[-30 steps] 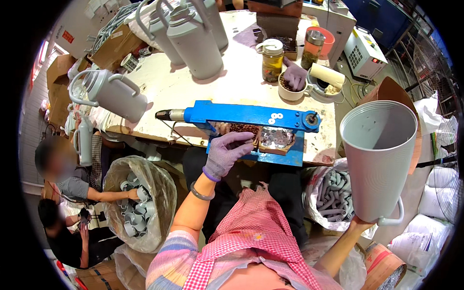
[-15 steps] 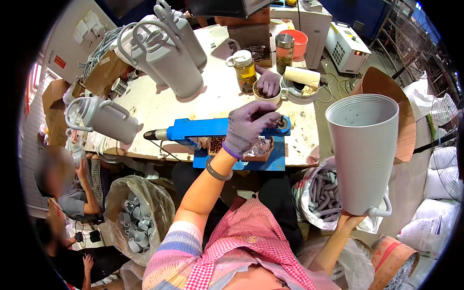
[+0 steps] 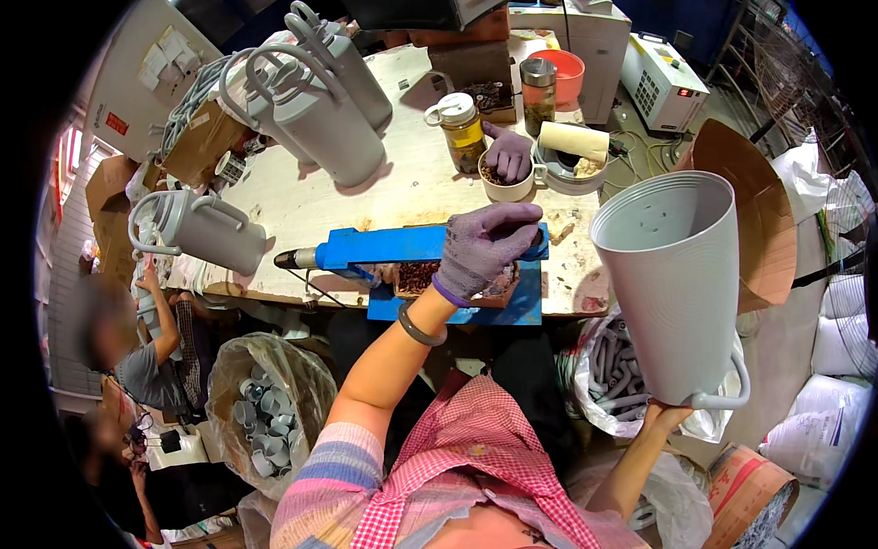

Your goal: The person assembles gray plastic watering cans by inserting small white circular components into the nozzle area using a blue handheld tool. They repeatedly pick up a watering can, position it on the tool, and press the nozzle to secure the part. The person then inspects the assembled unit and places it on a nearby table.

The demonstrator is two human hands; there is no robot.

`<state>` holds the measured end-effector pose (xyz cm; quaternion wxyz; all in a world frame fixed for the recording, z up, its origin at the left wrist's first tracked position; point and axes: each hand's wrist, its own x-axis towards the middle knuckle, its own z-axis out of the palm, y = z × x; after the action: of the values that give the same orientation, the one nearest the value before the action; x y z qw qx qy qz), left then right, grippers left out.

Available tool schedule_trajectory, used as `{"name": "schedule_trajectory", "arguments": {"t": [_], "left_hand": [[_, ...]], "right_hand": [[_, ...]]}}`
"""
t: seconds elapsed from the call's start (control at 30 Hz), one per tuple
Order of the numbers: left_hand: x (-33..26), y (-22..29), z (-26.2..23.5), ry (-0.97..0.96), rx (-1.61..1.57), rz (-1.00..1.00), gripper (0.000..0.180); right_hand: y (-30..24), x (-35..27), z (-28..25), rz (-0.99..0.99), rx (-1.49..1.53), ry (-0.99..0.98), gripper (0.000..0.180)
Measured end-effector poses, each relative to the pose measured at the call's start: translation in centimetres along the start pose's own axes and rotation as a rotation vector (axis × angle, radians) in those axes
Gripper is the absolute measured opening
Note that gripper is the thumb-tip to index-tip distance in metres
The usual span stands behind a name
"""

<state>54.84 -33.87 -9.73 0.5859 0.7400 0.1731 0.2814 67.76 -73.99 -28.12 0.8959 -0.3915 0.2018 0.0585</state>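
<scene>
My right hand (image 3: 666, 417), bare, grips the base of a tall grey jug body (image 3: 666, 293) and holds it upright at the right of the table. Its open mouth faces up, small holes show in the inner wall, and a looped handle sticks out near the bottom. My left hand (image 3: 483, 252), in a purple-grey glove, is over the right end of a blue metal fixture (image 3: 393, 245). Its thumb and fingers are drawn together there; whatever lies between them is hidden. Beneath the fixture, a box of small brown parts (image 3: 416, 277) is partly covered.
Several finished-looking grey jugs (image 3: 334, 137) stand at the table's back left; another jug (image 3: 215, 233) leans nearer. A purple glove (image 3: 508, 154) rests on a cup of small parts (image 3: 506, 189). Bags of grey handles (image 3: 622, 371) and grey pieces (image 3: 265, 416) flank me. Two people sit left.
My left hand has shifted slightly right and down, and its fingers have closed together at the fixture's end. The jug body has moved a little left in my right hand.
</scene>
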Motion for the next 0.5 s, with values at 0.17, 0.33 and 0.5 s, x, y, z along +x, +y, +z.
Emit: {"name": "schedule_trajectory", "arguments": {"t": [0.17, 0.33, 0.5], "left_hand": [[-0.6, 0.4, -1.0, -0.035, 0.083, 0.160, 0.055], [-2.6, 1.9, -8.8, 0.082, 0.511, 0.296, 0.051], [-5.2, -1.3, -9.3, -0.008, 0.879, 0.442, 0.029]], "right_hand": [[-1.2, 2.2, 2.5, -0.047, -0.052, -0.093, 0.049], [-4.0, 3.7, 3.7, -0.127, -0.143, -0.187, 0.048], [-5.0, 4.6, 3.9, -0.161, -0.194, -0.248, 0.048]]}}
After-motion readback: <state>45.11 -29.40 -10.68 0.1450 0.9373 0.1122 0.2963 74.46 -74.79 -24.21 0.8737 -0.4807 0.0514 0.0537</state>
